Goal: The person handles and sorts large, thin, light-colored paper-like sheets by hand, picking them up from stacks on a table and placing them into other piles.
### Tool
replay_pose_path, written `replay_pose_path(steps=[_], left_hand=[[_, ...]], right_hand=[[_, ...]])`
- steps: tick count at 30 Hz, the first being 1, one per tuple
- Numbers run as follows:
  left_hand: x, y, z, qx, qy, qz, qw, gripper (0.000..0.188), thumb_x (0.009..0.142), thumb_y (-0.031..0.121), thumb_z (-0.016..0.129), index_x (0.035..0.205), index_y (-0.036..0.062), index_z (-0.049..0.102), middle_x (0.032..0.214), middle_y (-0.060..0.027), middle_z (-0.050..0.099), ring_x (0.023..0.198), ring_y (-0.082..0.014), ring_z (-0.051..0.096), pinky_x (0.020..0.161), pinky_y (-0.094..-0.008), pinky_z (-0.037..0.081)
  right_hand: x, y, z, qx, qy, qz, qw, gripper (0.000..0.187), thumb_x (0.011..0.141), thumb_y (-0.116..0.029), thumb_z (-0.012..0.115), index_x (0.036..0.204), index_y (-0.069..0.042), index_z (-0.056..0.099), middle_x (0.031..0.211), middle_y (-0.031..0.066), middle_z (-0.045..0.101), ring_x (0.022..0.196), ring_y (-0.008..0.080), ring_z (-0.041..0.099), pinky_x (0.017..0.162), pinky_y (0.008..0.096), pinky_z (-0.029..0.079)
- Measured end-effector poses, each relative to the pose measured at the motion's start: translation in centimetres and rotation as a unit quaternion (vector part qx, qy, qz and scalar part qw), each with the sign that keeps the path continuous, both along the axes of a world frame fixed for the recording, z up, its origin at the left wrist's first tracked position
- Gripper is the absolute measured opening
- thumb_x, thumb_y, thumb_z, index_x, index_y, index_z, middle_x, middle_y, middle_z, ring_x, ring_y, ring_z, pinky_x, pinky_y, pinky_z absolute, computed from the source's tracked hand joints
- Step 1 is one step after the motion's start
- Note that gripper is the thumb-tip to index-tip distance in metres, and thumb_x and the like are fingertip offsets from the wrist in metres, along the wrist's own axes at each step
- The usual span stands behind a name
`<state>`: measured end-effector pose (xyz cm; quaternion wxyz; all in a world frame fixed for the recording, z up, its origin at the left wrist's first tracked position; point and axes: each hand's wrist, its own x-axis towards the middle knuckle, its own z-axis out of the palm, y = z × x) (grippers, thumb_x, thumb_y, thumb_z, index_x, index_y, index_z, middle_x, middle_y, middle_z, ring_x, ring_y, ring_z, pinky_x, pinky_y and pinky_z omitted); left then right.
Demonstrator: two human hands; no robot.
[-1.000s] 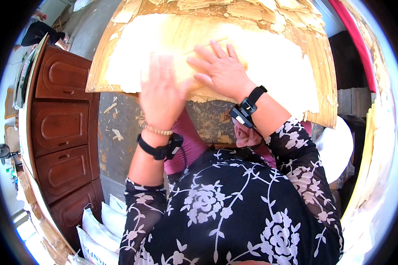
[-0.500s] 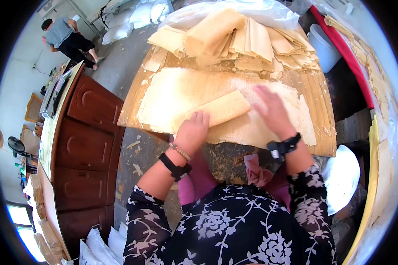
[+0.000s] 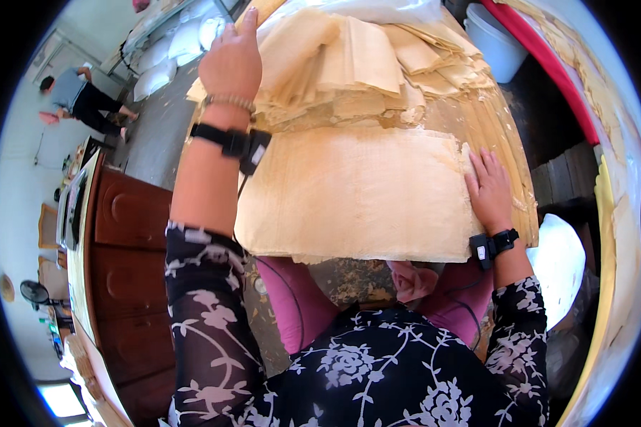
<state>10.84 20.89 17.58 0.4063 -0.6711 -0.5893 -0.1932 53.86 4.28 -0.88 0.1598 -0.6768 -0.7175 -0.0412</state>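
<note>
My left hand reaches out to the table's far left corner. Its fingers close on the end of a folded tan sheet bundle, cut off by the picture's top edge. Flat before me lies a stack of thin tan sheets, roughly rectangular, with ragged edges. My right hand rests at the stack's right edge, palm down, fingers spread and holding nothing. Beyond the stack, several folded tan sheets are heaped. I cannot tell what the sheets are made of.
Under everything is a wooden table strewn with flakes. A white bucket stands beyond its right side, near a red strip. Brown cabinets stand left. Another person is at the far left, near white sacks.
My left hand has carried the folded bundle from the middle of the stack to the far left. My right hand has come down onto the stack's right edge.
</note>
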Motion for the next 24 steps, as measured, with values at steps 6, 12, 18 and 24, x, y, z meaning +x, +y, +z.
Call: replay_pose_path(steps=[6, 12, 18, 24], left_hand=[[2.1, 5.0, -6.1, -0.282, -0.055, 0.002, 0.958, 0.052, 0.094, 0.045, 0.056, 0.139, 0.0183, 0.052, 0.128, -0.0129, 0.062, 0.116, -0.0340, 0.059, 0.098, -0.0438, 0.048], [2.2, 6.6, -5.3, -0.306, -0.022, 0.018, 0.952, 0.036, 0.087, 0.032, 0.065, 0.113, 0.0074, 0.058, 0.109, -0.0196, 0.069, 0.101, -0.0376, 0.067, 0.089, -0.0452, 0.053], [1.0, 8.0, -4.2, -0.320, -0.094, -0.012, 0.943, 0.039, 0.086, 0.027, 0.062, 0.117, 0.0031, 0.063, 0.108, -0.0239, 0.068, 0.103, -0.0385, 0.065, 0.090, -0.0457, 0.051], [-1.7, 9.1, -3.8, -0.291, -0.146, -0.040, 0.945, 0.041, 0.082, 0.023, 0.059, 0.119, 0.0038, 0.065, 0.108, -0.0248, 0.068, 0.103, -0.0403, 0.064, 0.091, -0.0455, 0.051]], right_hand=[[0.0, -0.2, 0.0, -0.003, 0.008, -0.013, 1.000, 0.049, 0.096, -0.034, 0.055, 0.141, -0.015, 0.052, 0.150, 0.0117, 0.045, 0.143, 0.0299, 0.035, 0.117, 0.0473, 0.025], [0.4, -0.2, -0.1, 0.008, 0.009, -0.020, 1.000, 0.049, 0.095, -0.035, 0.056, 0.139, -0.015, 0.054, 0.149, 0.0110, 0.045, 0.142, 0.0289, 0.036, 0.117, 0.0465, 0.025], [0.1, -0.1, 0.1, 0.001, 0.027, -0.024, 0.999, 0.049, 0.094, -0.035, 0.056, 0.139, -0.015, 0.054, 0.150, 0.0100, 0.045, 0.142, 0.0282, 0.035, 0.117, 0.0460, 0.025], [0.4, -0.1, 0.0, 0.012, 0.035, -0.026, 0.999, 0.048, 0.094, -0.035, 0.056, 0.138, -0.016, 0.055, 0.150, 0.0088, 0.045, 0.142, 0.0274, 0.035, 0.117, 0.0463, 0.025]])
